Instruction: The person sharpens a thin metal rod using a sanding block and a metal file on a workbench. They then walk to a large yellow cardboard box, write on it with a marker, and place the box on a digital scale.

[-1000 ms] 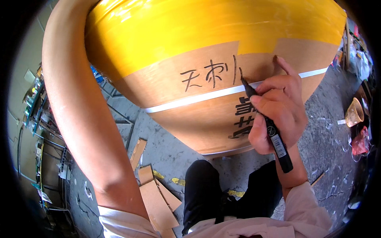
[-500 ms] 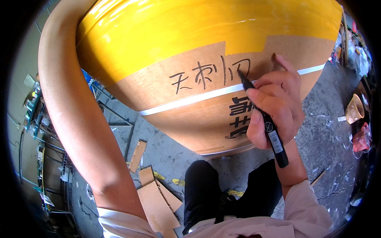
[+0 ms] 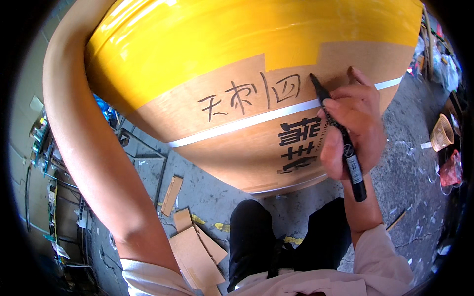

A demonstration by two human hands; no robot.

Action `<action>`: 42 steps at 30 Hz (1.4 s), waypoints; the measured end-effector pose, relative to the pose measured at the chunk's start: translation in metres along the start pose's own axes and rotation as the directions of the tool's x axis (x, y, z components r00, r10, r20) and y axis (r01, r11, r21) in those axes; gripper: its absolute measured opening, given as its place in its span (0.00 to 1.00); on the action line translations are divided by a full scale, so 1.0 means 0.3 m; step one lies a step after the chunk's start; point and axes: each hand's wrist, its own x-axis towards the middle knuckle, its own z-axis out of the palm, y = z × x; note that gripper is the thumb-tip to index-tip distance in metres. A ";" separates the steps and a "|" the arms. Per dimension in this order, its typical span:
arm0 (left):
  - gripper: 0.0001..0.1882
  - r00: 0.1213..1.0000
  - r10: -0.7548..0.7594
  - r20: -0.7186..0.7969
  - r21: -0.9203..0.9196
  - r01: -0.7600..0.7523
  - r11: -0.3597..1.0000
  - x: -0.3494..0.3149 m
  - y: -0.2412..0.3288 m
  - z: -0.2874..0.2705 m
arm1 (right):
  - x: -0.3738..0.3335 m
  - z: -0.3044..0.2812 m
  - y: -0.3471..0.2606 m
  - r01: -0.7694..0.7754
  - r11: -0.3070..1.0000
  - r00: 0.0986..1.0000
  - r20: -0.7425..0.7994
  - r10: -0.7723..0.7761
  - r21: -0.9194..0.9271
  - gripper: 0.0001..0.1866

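A large cardboard box (image 3: 163, 116) fills the upper middle, its upper part wrapped in glossy yellow tape (image 3: 197, 47). A white strap (image 3: 247, 122) crosses its near side. Above the strap stands a row of black handwriting; bold black print lies below. My right hand (image 3: 358, 123) grips a black marker pen (image 3: 349, 148), its tip at the cardboard just right of the writing. The little finger points up toward the box. My left forearm (image 3: 94, 143) reaches up along the box's left side; the left hand is out of the picture at the top.
Flat cardboard pieces (image 3: 195, 254) lie on the grey floor beside my legs. Metal frames and shelving (image 3: 59, 182) line the left. On the right are a tan basket (image 3: 442, 133), a red plastic bag (image 3: 450, 167) and scattered scraps.
My right hand has moved the marker a little right and up, off the last character. That character has gained strokes. The box appears shifted slightly left.
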 end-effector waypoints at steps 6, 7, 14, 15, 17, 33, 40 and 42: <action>0.20 0.898 0.209 0.388 -0.319 -0.082 0.944 0.117 -0.167 -0.130 | -0.015 -0.023 0.018 0.057 0.996 0.993 0.105 -0.050 -0.062 0.08; 0.21 0.931 0.168 0.325 -0.229 -0.095 0.969 0.113 -0.161 -0.113 | -0.016 -0.025 0.018 0.049 0.998 0.993 0.111 -0.045 -0.041 0.08; 0.23 0.987 0.069 0.146 0.023 -0.073 0.997 0.105 -0.183 -0.089 | -0.009 -0.049 0.043 -0.003 1.000 0.999 0.040 0.002 0.009 0.08; 0.24 0.988 0.062 0.138 0.042 -0.069 0.997 0.104 -0.188 -0.092 | -0.009 -0.053 0.044 -0.022 0.999 0.999 0.033 0.021 0.038 0.08; 0.25 0.990 0.055 0.126 0.066 -0.064 0.996 0.106 -0.189 -0.095 | -0.001 -0.031 0.037 0.028 0.999 1.000 0.011 -0.028 0.015 0.09; 0.32 0.999 0.048 0.010 0.206 -0.049 0.977 0.146 -0.206 -0.077 | -0.040 -0.122 0.099 -0.020 1.000 0.999 0.030 0.021 -0.015 0.09; 0.33 0.998 0.038 0.047 0.257 -0.049 0.965 0.156 -0.219 -0.119 | -0.046 -0.142 0.106 0.007 1.000 0.993 0.116 -0.005 -0.017 0.08; 0.33 0.997 0.032 0.067 0.247 -0.047 0.968 0.164 -0.227 -0.125 | -0.044 -0.128 0.120 0.023 1.000 1.000 0.006 -0.023 0.019 0.08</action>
